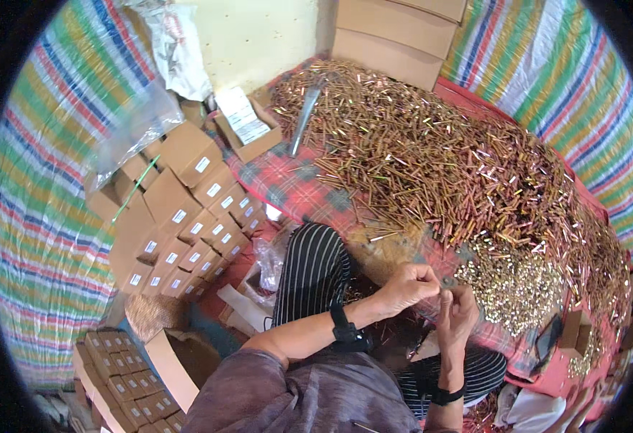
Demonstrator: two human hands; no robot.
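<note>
My left hand (409,287) is closed in a pinch in front of my lap. Close beside it, my right hand (456,316) has its thumb and fingers pressed together. A tiny greyish piece shows between the fingertips of the two hands, too small to name. Just right of the hands lies a heap of small shiny gold-coloured metal pieces (512,286). Beyond it spreads a large pile of thin copper-coloured metal rods (432,166). A brown patch (385,249) lies on the cloth ahead of my left hand.
Small labelled cardboard boxes (186,224) are stacked at the left, more (125,372) at the lower left. An open box with a white label sheet (244,119) stands farther back. A metal scoop-like strip (305,119) rests on the red plaid cloth (287,177). Striped sheeting (56,195) hangs around.
</note>
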